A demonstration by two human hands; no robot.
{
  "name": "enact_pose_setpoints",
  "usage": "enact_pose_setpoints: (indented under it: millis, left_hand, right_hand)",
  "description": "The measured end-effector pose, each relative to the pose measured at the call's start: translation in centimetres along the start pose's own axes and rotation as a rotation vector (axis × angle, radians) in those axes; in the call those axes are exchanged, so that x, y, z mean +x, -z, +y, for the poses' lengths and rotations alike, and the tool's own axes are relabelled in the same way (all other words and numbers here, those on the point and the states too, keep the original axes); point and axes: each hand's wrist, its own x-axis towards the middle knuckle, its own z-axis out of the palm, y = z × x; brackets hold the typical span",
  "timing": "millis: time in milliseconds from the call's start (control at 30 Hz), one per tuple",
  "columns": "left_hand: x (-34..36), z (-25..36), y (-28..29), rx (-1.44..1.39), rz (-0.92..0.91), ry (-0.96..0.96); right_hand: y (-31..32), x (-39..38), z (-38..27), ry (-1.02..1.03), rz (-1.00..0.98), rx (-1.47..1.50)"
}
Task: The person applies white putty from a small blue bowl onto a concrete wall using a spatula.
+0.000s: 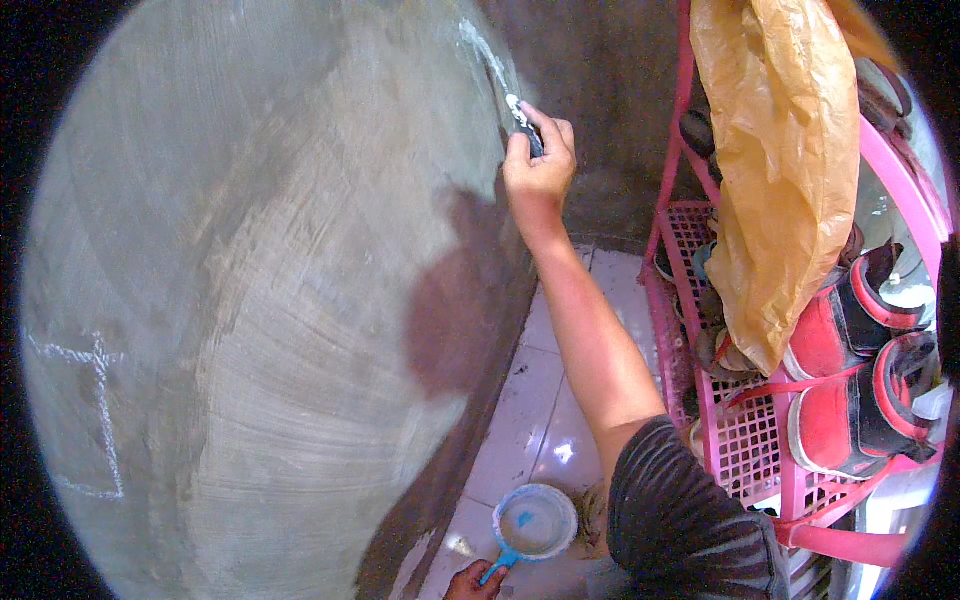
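Dark grey cloth sleeve [690, 510]: nearest the camera, on my upper right arm, below my right hand.
Right hand [542, 185]: raised at the grey, rough plastered wall [300, 400], thumb and fingers pinched round a small, flat, dark scraper [535, 147].
White paste [514, 104]: clings to the scraper's upper end; a smeared white streak [480, 50] runs up the wall just beyond my fingertips.
Scraper's feel: I judge it light and fairly stiff, best gripped low on its dark part; the paste looks soft and would make the upper end slippery.
Left hand [470, 582]: well below my right, partly cut off by the lower edge, closed on the blue handle [500, 567] of a round, pale-rimmed pan [573, 521].
Pan's feel: probably light plastic; the handle is the place to hold, kept level so nothing slides out.
Right of my hands: a pink mesh rack [748, 440] bearing red-and-black shoes [825, 430], with a crinkled tan plastic sack [780, 180] in front.
Pale tiled floor [515, 430]: beneath, between wall and rack.
Writing: angular chalky lines [103, 410] mark the wall far left of both hands; I can make out no words there, nor any label on scraper or pan.
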Motion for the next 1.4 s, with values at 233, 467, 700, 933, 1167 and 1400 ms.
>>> enact_pose_setpoints:
  millis: [233, 467, 700, 933, 1167, 1400]
  left_hand:
    - [-0.4, 0.7, 0.0, -0.129, -0.021, 0.082]
    - [0.1, 0.7, 0.5, 0.006, 0.036, 0.013]
    - [1.0, -0.5, 1.0, 0.043, 0.062, 0.003]
    - [0.3, -2.2, 0.2, 0.018, 0.066, -0.036]
    - [1.5, -0.6, 0.3, -0.107, 0.002, 0.040]
    - [1.4, 0.0, 0.3, -0.035, 0.057, -0.056]
  right_hand:
    - [-0.3, 0.8, 4.4, -0.141, -0.085, -0.317]
    - [-1.5, -0.6, 5.8, -0.149, -0.270, -0.404]
    - [-0.9, -2.1, 5.0, -0.264, -0.253, -0.164]
    - [-2.5, -1.1, 6.1, -0.392, -0.274, -0.226]
    - [-1.1, -2.8, 4.8, -0.440, -0.129, -0.074]
    - [-1.9, -1.0, 7.9, -0.349, -0.132, -0.134]
